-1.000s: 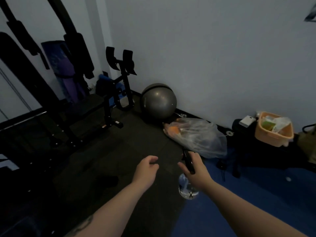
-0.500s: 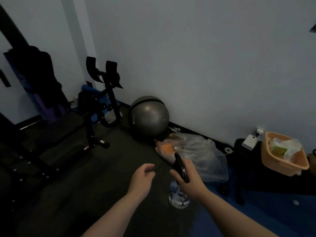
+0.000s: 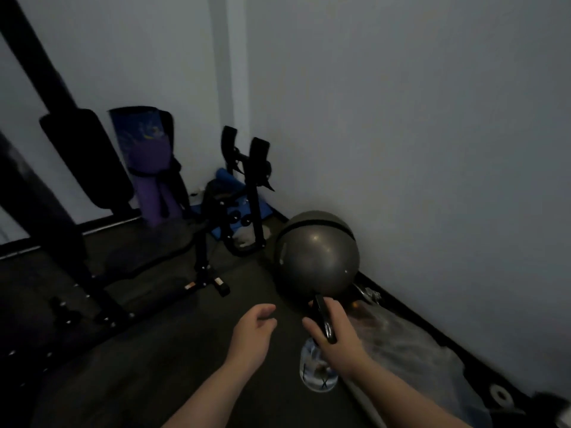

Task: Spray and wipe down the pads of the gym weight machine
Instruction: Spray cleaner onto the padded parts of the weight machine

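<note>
Dimly lit gym corner, pale walls (image 3: 401, 118), dark floor (image 3: 160, 350). Weight machine (image 3: 77, 186) fills the left side: black slanted frame, a long dark pad (image 3: 89, 162) mounted on it, a low seat pad (image 3: 148, 257) further down with its foot on the floor. Grey exercise ball (image 3: 318, 254) sits on the floor against the right wall, just past the hands. Rolled purple mat (image 3: 148, 162) stands upright in the far corner beside the long pad; a black stand with two upright padded prongs (image 3: 247, 156) is to its right, blue items at its base, too dark to identify. Clear plastic bag (image 3: 411, 344) lies along the wall at right.

Right hand (image 3: 340, 332): fingers grasping the black trigger head of the spray bottle (image 3: 318, 366), thumb on the near side; the clear bottle body hangs below the hand, above the floor, well apart from the machine pads. Left hand (image 3: 253, 332): holds nothing, fingers loosely curled and released, just beside the right hand, not touching it
</note>
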Tool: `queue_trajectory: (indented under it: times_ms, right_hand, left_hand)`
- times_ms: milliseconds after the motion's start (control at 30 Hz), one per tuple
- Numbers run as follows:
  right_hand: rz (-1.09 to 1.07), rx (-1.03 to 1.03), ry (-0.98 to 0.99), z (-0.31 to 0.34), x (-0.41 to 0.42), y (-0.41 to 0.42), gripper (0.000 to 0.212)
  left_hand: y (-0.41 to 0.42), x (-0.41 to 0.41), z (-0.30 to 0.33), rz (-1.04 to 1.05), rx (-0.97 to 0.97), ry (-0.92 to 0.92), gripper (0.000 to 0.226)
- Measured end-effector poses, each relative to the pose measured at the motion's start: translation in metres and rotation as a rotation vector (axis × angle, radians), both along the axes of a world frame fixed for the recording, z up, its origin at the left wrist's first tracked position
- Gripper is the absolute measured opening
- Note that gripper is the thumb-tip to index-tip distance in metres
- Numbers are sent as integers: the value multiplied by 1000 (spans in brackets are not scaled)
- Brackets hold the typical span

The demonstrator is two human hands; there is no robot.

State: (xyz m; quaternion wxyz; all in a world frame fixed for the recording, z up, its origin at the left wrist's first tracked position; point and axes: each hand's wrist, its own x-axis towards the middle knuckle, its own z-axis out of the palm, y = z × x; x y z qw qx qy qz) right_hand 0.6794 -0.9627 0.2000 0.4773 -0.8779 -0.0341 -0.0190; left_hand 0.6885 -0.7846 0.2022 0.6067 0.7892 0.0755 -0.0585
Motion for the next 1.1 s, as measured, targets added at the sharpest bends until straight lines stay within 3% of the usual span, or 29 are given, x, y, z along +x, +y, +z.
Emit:
queue_trajectory:
  times_ms: [367,733,900,1100]
  right_hand:
    - [262,80,-31,27,176,16,29]
    - [358,82,-34,27,316,63,36]
    - [405,188,46,31,360,87,26]
    - [603,203,56,36,431,135,18]
  left_hand:
    - [8,115,16,314,55,-45,29]
    - [54,247,17,425,93,-63,27]
    - [70,283,22,428,124,-30,29]
    - [113,324,35,664,137,-106,24]
